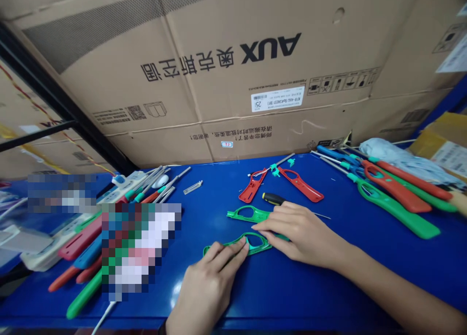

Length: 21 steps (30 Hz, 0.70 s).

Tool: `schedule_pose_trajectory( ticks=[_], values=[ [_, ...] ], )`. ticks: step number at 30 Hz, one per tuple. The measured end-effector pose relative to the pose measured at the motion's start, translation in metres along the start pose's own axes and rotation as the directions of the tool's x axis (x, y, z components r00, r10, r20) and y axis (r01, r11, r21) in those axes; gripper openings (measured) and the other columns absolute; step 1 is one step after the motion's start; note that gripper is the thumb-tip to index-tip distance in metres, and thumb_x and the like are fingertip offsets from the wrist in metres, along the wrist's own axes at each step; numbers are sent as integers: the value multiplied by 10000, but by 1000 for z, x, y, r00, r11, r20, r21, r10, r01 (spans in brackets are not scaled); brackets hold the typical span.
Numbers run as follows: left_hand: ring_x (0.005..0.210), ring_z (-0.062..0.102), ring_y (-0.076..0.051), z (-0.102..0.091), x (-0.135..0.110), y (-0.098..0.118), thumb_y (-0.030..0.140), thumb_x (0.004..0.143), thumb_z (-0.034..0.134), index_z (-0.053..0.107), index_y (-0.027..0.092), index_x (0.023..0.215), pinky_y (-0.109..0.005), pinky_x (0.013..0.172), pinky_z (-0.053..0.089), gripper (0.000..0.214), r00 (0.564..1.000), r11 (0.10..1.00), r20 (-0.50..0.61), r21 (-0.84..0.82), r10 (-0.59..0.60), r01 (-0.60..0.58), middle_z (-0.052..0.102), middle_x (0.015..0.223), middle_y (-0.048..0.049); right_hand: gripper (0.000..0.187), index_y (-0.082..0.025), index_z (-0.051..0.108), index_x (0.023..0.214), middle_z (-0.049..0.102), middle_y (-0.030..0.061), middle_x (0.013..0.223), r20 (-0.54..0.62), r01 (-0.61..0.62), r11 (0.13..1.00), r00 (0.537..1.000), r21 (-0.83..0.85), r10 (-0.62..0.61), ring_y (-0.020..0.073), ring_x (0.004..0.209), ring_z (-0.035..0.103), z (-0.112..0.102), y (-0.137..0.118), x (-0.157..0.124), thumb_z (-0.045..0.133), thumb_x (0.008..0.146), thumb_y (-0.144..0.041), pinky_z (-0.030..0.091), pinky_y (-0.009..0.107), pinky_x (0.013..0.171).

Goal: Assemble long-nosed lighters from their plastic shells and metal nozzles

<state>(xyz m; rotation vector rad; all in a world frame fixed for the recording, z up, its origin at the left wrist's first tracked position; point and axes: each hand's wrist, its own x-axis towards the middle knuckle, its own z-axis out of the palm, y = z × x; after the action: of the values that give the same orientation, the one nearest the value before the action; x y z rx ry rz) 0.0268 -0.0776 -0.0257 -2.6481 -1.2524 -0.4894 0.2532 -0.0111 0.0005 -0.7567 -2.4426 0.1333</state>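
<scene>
My left hand [219, 272] is closed on a green lighter shell half [255, 247] lying low on the blue table, its fingertips by the trigger opening. A small light-green piece, likely the trigger, shows at those fingertips. At the shell's other end my right hand [297, 233] has its fingers closed on the edge; what else they touch is partly hidden. Just behind lies a second green shell half [242, 212], its right part covered by my right hand. A screwdriver [273, 199] with a yellow and black handle rests behind that hand, its shaft showing on the right.
Two red shell halves [301, 184] and small turquoise parts [275, 169] lie further back. Assembled long lighters [397, 203] are piled right, near a pale blue bag [397, 155]. More lighters [85, 281] and a power strip [120, 189] lie left. A cardboard wall [204, 28] stands behind.
</scene>
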Motion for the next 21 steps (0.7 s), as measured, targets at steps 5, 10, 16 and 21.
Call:
schedule_pose_trajectory(
  ticks=[5,10,16,21],
  values=[
    [1059,626,-189,-8,3,-5,271,941,480,545,217,1258,-371,957,509,328,984,981,-131,-166,-118,96,653,1193,-59,211,-199,686,1004,726,13,814,-84,-14,1000,996,-6,13,126,679,613,-2,2,1,492,923,-217,438,280,730],
    [1275,459,-228,-8,10,8,331,943,462,300,157,1434,-461,1045,398,546,996,996,77,-79,44,-38,499,1375,-98,212,-197,682,1021,734,15,836,-100,-17,1000,995,-14,15,121,676,625,-3,0,0,497,920,-222,446,273,698],
    [1317,381,-234,-2,8,16,302,925,496,216,172,1462,-432,1011,444,619,990,996,136,-86,32,-20,401,1430,-97,214,-196,682,1018,737,23,840,-128,7,1000,992,-18,-9,115,662,627,-3,-3,-1,495,921,-230,446,265,668],
    [1320,376,-233,-10,11,15,296,932,478,241,134,1450,-446,1028,419,592,979,996,188,-58,78,-69,391,1431,-107,206,-196,681,1017,734,6,831,-147,6,1000,989,-22,-9,106,655,624,-5,-3,1,504,914,-210,441,258,661]
  ],
)
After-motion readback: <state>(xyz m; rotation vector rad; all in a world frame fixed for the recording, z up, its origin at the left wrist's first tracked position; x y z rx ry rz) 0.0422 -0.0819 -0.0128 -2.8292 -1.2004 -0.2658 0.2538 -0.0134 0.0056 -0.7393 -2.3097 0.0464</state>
